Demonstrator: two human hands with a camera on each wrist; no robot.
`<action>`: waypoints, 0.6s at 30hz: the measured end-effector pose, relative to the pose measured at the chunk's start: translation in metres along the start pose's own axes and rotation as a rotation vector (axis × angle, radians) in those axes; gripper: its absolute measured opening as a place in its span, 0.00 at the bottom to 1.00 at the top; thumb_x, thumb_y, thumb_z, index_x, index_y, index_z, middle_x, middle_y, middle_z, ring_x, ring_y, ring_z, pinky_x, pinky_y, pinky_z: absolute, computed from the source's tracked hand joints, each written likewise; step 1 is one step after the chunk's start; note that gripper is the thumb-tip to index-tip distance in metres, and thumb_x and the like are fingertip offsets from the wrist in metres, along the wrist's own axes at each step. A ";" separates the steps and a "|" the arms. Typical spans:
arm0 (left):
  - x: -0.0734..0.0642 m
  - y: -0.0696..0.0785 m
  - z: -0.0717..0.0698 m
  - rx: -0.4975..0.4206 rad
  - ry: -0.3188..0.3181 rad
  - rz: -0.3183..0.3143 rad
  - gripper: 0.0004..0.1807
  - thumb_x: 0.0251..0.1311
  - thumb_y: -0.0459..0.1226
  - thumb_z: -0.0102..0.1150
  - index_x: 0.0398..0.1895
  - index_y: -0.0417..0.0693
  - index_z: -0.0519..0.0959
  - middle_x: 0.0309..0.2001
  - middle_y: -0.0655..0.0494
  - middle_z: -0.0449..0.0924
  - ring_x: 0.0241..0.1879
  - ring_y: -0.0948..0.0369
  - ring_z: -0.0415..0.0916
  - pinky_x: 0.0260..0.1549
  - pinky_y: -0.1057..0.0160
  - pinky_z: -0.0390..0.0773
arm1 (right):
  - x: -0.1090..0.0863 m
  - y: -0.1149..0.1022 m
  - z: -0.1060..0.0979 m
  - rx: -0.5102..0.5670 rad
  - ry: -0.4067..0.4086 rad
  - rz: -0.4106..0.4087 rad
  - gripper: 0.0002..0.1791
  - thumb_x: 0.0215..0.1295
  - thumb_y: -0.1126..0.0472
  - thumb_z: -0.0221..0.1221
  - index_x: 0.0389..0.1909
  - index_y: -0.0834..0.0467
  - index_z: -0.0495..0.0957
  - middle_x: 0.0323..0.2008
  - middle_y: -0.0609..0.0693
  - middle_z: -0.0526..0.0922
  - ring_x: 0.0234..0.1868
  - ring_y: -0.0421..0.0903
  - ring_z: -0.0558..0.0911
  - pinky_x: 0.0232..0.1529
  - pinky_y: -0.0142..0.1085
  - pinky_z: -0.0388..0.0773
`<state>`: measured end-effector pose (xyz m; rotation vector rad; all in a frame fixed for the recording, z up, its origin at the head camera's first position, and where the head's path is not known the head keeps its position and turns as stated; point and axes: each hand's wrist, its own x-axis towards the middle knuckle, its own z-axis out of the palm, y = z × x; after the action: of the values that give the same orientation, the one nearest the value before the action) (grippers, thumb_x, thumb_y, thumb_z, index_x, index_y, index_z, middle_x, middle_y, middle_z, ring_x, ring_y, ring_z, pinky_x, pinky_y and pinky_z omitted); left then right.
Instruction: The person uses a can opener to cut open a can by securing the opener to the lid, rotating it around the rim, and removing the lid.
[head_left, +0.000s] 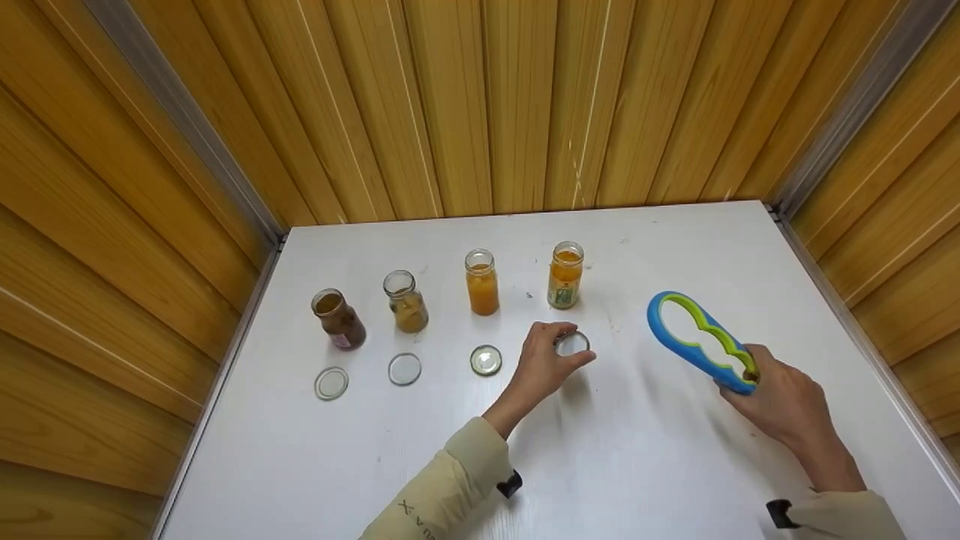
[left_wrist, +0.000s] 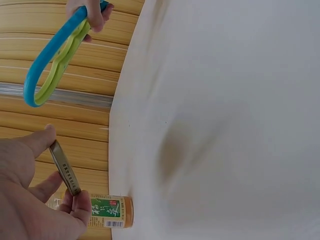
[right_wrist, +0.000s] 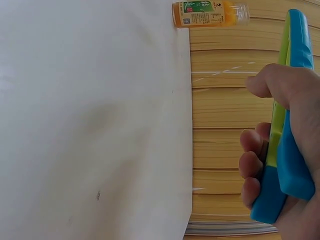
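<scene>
My left hand pinches a round metal jar lid by its rim, a little above the table; in the left wrist view the lid is seen edge-on with print along its side. Behind it stands an uncapped jar of orange contents with a green label. My right hand grips the handle of a blue and green jar opener, its looped end pointing up and left over the table. In the right wrist view the fingers curl round the handle.
Three more uncapped jars stand to the left: an orange one, a pale yellow one and a brown one. Lids lie before them: one, another, a third. Wood-patterned walls enclose the white table.
</scene>
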<state>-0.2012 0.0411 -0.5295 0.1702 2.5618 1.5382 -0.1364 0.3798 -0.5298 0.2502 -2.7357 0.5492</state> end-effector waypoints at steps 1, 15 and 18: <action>0.001 -0.001 0.001 0.011 0.001 0.000 0.29 0.57 0.46 0.77 0.61 0.48 0.81 0.51 0.60 0.72 0.54 0.62 0.70 0.60 0.60 0.73 | 0.000 0.001 0.000 -0.001 0.001 0.000 0.32 0.48 0.60 0.76 0.52 0.70 0.74 0.24 0.55 0.80 0.22 0.48 0.74 0.20 0.39 0.68; 0.011 -0.006 0.008 0.079 -0.014 -0.043 0.29 0.57 0.43 0.78 0.61 0.48 0.82 0.53 0.61 0.72 0.56 0.62 0.66 0.59 0.62 0.73 | -0.001 0.009 -0.004 0.003 -0.051 0.075 0.34 0.50 0.59 0.76 0.53 0.71 0.72 0.27 0.58 0.81 0.24 0.51 0.75 0.22 0.40 0.69; 0.012 -0.007 0.010 0.089 -0.022 -0.052 0.29 0.56 0.43 0.78 0.62 0.49 0.82 0.53 0.61 0.72 0.56 0.62 0.66 0.59 0.63 0.74 | -0.002 0.011 -0.004 0.007 -0.068 0.098 0.35 0.51 0.58 0.76 0.54 0.71 0.72 0.27 0.59 0.82 0.24 0.51 0.76 0.22 0.40 0.69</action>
<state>-0.2114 0.0491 -0.5411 0.1286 2.5974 1.3971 -0.1361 0.3916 -0.5309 0.1385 -2.8243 0.5863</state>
